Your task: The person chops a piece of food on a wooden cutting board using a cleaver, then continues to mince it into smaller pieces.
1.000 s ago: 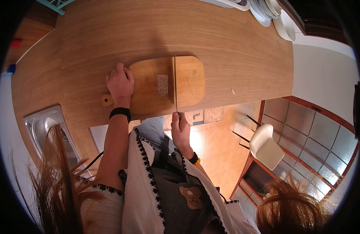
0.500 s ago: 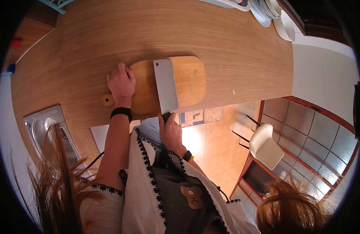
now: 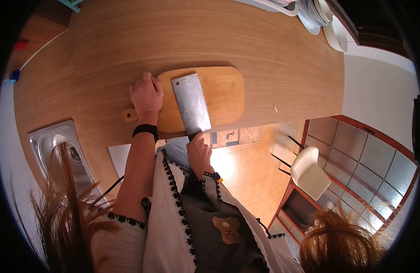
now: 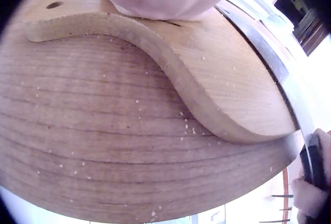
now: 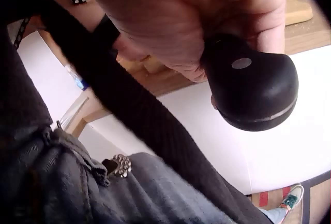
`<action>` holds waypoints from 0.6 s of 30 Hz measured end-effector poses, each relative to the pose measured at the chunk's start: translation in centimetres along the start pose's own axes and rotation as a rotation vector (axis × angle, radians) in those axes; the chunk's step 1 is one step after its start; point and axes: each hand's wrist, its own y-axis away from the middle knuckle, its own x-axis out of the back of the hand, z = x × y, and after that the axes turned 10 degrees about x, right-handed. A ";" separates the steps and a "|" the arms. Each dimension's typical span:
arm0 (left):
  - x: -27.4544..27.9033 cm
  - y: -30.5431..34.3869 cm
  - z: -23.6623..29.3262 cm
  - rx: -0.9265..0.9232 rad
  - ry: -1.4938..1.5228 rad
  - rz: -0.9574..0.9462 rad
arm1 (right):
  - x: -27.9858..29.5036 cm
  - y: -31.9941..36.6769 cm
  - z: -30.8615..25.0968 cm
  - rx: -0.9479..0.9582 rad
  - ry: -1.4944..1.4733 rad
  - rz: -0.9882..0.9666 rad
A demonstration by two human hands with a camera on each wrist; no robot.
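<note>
My right hand [image 3: 200, 152] grips the black handle [image 5: 253, 87] of a cleaver [image 3: 191, 102] at the near edge of the wooden cutting board [image 3: 228, 93]. The broad blade leans flat over the middle of the board, its far end angled to the left. Nothing of the chopped pile shows beneath the blade. At the board's left end, beside its holed handle [image 3: 129, 115], my left hand [image 3: 147, 94] bears down with bent fingers and holds the board; its fingertips are hidden. Pale crumbs [image 4: 189, 126] lie on the board and countertop in the left wrist view.
The wooden countertop [image 3: 105, 50] runs around the board. A steel sink [image 3: 62, 148] is set in at the left, and stacked plates [image 3: 312, 16] stand at the far right. A small pale scrap [image 3: 275, 108] lies right of the board. Beyond the counter is a chair [image 3: 310, 173].
The cleaver, upright on its edge a second ago, has tipped flat to the left over the chopped pile. Its far end has since swung further left. My left hand stays on the board.
</note>
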 end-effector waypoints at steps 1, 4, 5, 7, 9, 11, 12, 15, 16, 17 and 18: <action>0.0 0.0 0.3 0.002 -0.010 -0.001 | -0.2 -0.1 0.3 0.001 -0.001 0.001; 0.0 0.1 0.4 -0.008 0.014 0.027 | -0.2 0.0 0.1 -0.061 -0.114 -0.012; 0.0 -0.1 0.5 -0.017 0.024 0.032 | 0.0 0.0 0.0 -0.074 -0.126 -0.034; -0.2 -0.1 0.3 0.001 0.074 0.036 | 1.7 -0.3 -0.1 -0.090 -0.140 -0.048; -0.5 0.0 0.1 0.009 0.040 0.024 | 3.9 0.0 0.9 -0.032 -0.420 -0.135; -0.5 0.2 0.1 0.018 0.010 0.005 | 6.5 0.6 2.0 -0.074 -0.566 -0.163; -0.3 0.1 0.3 0.028 -0.003 -0.004 | 7.1 1.1 2.8 -0.076 -0.743 -0.027; -0.1 0.1 0.4 0.036 -0.024 -0.008 | 9.0 1.9 5.3 -0.053 -1.145 0.151; -0.1 0.1 0.5 0.034 -0.030 -0.003 | 9.5 2.2 5.9 -0.080 -1.298 0.116; -0.1 0.1 0.5 0.034 -0.031 -0.004 | 9.8 2.3 6.3 -0.106 -1.452 0.078; -0.2 0.2 0.4 0.032 -0.010 0.012 | 10.8 2.2 5.7 -0.153 -1.547 0.104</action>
